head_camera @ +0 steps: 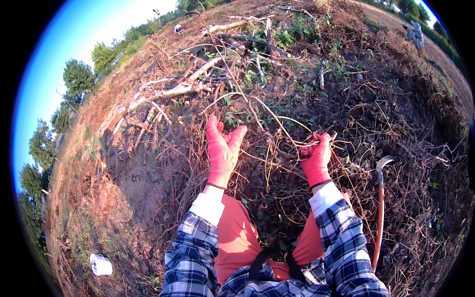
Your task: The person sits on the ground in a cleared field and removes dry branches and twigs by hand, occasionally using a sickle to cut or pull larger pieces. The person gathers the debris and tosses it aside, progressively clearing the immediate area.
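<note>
Both my hands wear red knit work gloves. My left hand (223,146) is raised with fingers and thumb apart, and nothing shows in it. My right hand (317,154) is closed around thin dry vine stems (276,118), which trail up and to the left from the fist. Between the hands stands a long bare branch (232,74), slanting away from me. Tangled dry vines (274,208) cover the ground under my hands and between my knees. To the right of my right hand lies a sickle (380,200) with a long wooden handle and a curved metal blade.
A pile of cut logs and branches (178,90) lies ahead to the left. A white bucket (101,264) sits at lower left. Farther off are a pale grey bundle-like shape (415,34) at right and a small white-and-dark shape (179,28). Trees (77,78) line the left edge.
</note>
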